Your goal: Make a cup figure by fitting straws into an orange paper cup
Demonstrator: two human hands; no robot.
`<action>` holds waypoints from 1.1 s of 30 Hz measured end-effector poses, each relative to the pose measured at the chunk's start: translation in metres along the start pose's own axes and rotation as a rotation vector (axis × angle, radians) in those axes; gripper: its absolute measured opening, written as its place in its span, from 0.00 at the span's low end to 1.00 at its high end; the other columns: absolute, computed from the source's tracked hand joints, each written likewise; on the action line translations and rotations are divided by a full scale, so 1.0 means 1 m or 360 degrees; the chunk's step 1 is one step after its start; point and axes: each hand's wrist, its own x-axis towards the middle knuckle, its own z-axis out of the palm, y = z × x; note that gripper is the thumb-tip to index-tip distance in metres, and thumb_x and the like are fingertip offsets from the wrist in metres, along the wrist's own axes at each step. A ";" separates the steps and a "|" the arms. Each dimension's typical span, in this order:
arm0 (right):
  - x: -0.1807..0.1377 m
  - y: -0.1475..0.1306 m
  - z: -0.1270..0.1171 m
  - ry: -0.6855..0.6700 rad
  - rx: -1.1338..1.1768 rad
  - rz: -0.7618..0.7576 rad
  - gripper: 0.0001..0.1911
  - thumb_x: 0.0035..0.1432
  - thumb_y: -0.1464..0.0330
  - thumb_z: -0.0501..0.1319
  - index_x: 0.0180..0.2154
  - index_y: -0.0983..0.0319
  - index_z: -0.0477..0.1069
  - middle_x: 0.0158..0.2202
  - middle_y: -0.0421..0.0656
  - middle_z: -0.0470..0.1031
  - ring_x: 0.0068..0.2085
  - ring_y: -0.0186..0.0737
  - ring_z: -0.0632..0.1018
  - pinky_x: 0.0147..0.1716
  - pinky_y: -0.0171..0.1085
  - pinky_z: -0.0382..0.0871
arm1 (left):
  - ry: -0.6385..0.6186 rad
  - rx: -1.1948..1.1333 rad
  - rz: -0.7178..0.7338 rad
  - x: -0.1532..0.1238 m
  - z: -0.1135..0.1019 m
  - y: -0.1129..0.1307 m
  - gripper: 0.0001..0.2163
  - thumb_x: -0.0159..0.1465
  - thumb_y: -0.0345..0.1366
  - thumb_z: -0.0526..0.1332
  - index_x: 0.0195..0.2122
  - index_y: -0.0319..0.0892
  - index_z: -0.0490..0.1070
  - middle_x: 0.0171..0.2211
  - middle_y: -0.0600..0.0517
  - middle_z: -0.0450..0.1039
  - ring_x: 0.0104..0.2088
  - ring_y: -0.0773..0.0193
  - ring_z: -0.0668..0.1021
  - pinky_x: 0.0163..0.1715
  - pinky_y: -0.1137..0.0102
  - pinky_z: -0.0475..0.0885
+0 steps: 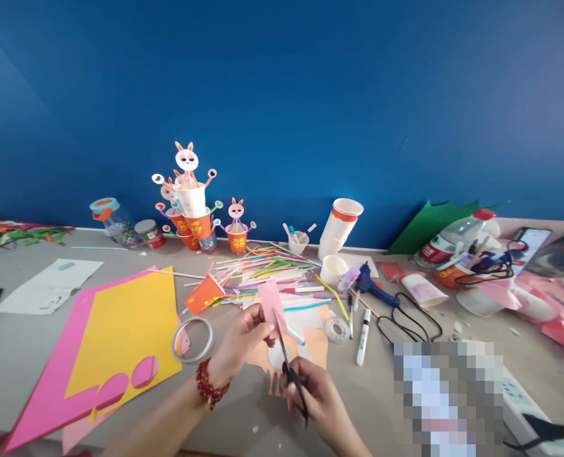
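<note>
A small strip of pink paper (271, 301) is pinched between the thumb and fingers of my left hand (248, 329), which wears a red bead bracelet on the wrist. My right hand (313, 384) grips a pair of black-handled scissors (295, 383). Their blades point up and meet the lower part of the pink strip. Under my hands lies peach paper (315, 346) with cut-out shapes, and a white paper circle (279, 355) shows beside the scissors. A roll of clear tape (338, 330) sits to the right of the strip, and a larger tape ring (193, 339) to the left.
Yellow card (129, 324) over pink card (58, 393) covers the left side. Many coloured straws (267, 270) lie behind my hands. Rabbit-faced paper cups (199, 225) stand at the wall. A blue glue gun (375, 285) with a looping cord, a marker (363, 336) and bottles are right.
</note>
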 end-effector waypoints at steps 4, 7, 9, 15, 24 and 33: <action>0.000 0.004 -0.001 0.0054 -0.0051 0.0000 0.22 0.52 0.50 0.64 0.26 0.60 0.61 0.18 0.36 0.68 0.17 0.28 0.63 0.14 0.27 0.54 | -0.0005 -0.0002 -0.0004 0.000 -0.001 0.001 0.06 0.60 0.35 0.61 0.30 0.39 0.68 0.24 0.55 0.69 0.25 0.69 0.72 0.29 0.72 0.68; 0.001 0.007 -0.001 0.0089 -0.0118 0.0014 0.20 0.53 0.53 0.64 0.25 0.59 0.60 0.17 0.35 0.67 0.16 0.28 0.62 0.14 0.27 0.53 | -0.0005 -0.0010 -0.0003 0.001 -0.001 0.000 0.07 0.61 0.36 0.62 0.30 0.39 0.67 0.24 0.55 0.69 0.25 0.69 0.72 0.29 0.72 0.68; 0.001 0.007 -0.001 0.0094 -0.0159 0.0002 0.19 0.54 0.54 0.62 0.25 0.59 0.59 0.17 0.35 0.67 0.16 0.28 0.62 0.13 0.27 0.53 | -0.0008 -0.0021 -0.0005 0.001 -0.002 -0.001 0.07 0.61 0.37 0.62 0.30 0.39 0.68 0.24 0.55 0.70 0.24 0.69 0.72 0.29 0.72 0.68; 0.001 0.005 0.000 0.0107 -0.0243 0.0013 0.19 0.55 0.54 0.61 0.25 0.59 0.58 0.17 0.35 0.67 0.15 0.28 0.61 0.13 0.27 0.53 | -0.0013 -0.0062 -0.0016 0.001 -0.002 -0.005 0.07 0.61 0.37 0.62 0.32 0.39 0.69 0.25 0.54 0.69 0.26 0.68 0.72 0.30 0.72 0.68; -0.001 -0.006 -0.002 -0.0011 -0.0214 -0.0054 0.28 0.48 0.42 0.63 0.26 0.60 0.60 0.22 0.38 0.67 0.22 0.32 0.64 0.19 0.30 0.57 | 0.0093 -0.0022 0.0004 -0.002 -0.001 -0.002 0.05 0.61 0.37 0.61 0.32 0.40 0.69 0.30 0.52 0.71 0.28 0.67 0.72 0.31 0.71 0.69; -0.005 -0.019 -0.036 0.0114 -0.0181 -0.0275 0.24 0.51 0.47 0.65 0.33 0.62 0.67 0.29 0.41 0.68 0.27 0.34 0.65 0.24 0.33 0.58 | 0.0119 0.0234 0.0081 -0.004 -0.005 0.007 0.03 0.59 0.34 0.58 0.29 0.41 0.69 0.31 0.51 0.72 0.34 0.63 0.73 0.38 0.69 0.68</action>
